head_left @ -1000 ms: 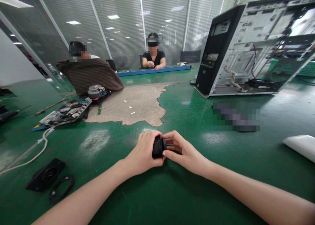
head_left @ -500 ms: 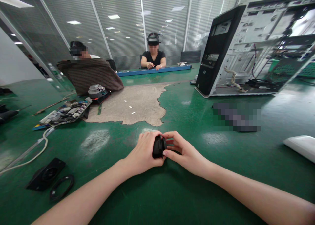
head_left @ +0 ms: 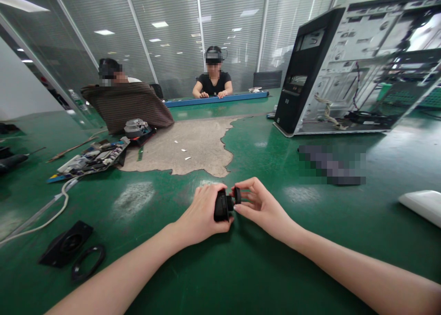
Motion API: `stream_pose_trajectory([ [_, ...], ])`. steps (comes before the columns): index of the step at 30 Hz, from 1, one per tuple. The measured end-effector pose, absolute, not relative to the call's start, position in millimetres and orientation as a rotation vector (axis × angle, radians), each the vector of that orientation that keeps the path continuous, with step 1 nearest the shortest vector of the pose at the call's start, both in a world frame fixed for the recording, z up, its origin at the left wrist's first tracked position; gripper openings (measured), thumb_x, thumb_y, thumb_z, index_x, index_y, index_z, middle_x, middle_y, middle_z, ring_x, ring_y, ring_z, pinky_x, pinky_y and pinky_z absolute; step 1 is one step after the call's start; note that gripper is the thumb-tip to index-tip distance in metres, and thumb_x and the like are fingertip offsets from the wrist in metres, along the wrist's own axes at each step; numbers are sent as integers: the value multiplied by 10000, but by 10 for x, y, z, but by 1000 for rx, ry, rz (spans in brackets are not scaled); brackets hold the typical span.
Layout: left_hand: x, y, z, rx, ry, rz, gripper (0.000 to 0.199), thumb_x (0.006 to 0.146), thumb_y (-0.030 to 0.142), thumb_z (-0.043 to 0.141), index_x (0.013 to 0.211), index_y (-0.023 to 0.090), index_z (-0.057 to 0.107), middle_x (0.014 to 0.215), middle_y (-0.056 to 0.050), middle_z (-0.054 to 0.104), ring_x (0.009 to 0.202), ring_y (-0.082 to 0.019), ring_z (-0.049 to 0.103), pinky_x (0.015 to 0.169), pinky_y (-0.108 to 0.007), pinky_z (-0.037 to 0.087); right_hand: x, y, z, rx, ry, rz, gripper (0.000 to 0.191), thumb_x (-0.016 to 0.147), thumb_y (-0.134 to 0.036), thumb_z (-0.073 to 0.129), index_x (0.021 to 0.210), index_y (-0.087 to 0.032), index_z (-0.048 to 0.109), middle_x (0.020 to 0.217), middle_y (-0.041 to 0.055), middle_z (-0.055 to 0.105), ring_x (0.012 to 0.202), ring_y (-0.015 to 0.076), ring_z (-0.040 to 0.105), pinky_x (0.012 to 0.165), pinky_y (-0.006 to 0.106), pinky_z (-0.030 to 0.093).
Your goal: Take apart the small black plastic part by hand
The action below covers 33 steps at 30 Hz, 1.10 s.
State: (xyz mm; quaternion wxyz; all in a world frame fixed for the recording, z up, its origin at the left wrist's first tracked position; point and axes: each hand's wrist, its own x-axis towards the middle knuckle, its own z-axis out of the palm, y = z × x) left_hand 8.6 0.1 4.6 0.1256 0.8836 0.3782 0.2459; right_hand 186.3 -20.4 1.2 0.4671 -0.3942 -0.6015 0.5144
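Note:
A small black boxy part [head_left: 221,206] with a round end facing right is gripped by my left hand [head_left: 201,211], low in the middle of the view. Just right of it, my right hand [head_left: 260,204] holds a thin black ring [head_left: 237,195] between fingertips and thumb. A narrow gap shows between the ring and the part's round end. On the table at the lower left lie a flat black plate with a round opening [head_left: 70,243] and a larger black ring [head_left: 88,262].
An opened computer case [head_left: 292,89] stands at the right. A circuit board [head_left: 91,161], a pale cable [head_left: 64,200] and a brown cloth [head_left: 127,105] are at the left. A white object [head_left: 422,202] lies at the right edge. Two people sit across the green table [head_left: 193,283].
My right hand has moved slightly right and up, and the thin ring is now apart from the black part. Across the table, one person's hands have moved apart.

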Motion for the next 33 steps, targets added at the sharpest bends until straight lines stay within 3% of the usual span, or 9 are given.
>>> stream_pose_trajectory([
  [4,79,5,31,2593,1105,700,550,635,214,623,1104,195,336,1015,-60,488,892,-230,467,785,-379,362,1849,-181,32,-961,-1561,1365,353,679,-158,660,963,-217,460,957,19,581,942,171,590,880,375,464],
  [7,75,6,12,2612,1109,692,558,633,215,626,1109,185,337,1020,-71,485,895,-235,461,778,-378,359,1835,-156,28,-954,-1571,1388,313,642,-169,699,868,-196,485,907,7,594,914,172,596,850,353,461],
  [14,70,0,-28,2646,1084,750,556,668,279,636,1122,188,329,1034,-71,494,913,-235,462,775,-366,348,1829,-116,96,-975,-1478,1544,227,705,-275,648,822,-176,480,786,-18,569,676,113,584,674,281,463],
  [19,69,2,-28,2638,1087,739,573,674,282,645,1131,193,312,1034,-66,489,903,-227,458,772,-360,340,1819,-120,62,-960,-1550,1419,246,722,-257,631,920,-197,498,896,9,555,835,154,581,747,304,470],
  [24,56,-13,-34,2642,1090,757,579,660,255,656,1129,201,322,1020,-61,482,896,-225,451,775,-356,338,1813,-187,-11,-904,-1611,1369,172,759,-231,593,905,-207,506,870,6,546,852,159,577,768,322,494],
  [27,52,-14,-47,2629,1095,767,605,655,275,666,1141,200,313,1016,-62,480,894,-224,452,779,-357,342,1818,-224,-33,-841,-1660,1245,182,757,-192,592,929,-219,538,1018,24,484,965,164,537,841,309,478],
  [33,56,0,-60,2618,1078,787,607,649,259,663,1142,211,312,1027,-55,483,907,-227,457,777,-361,340,1796,-216,-27,-850,-1597,1312,124,776,-229,566,887,-205,518,932,14,501,868,146,560,746,288,499],
])
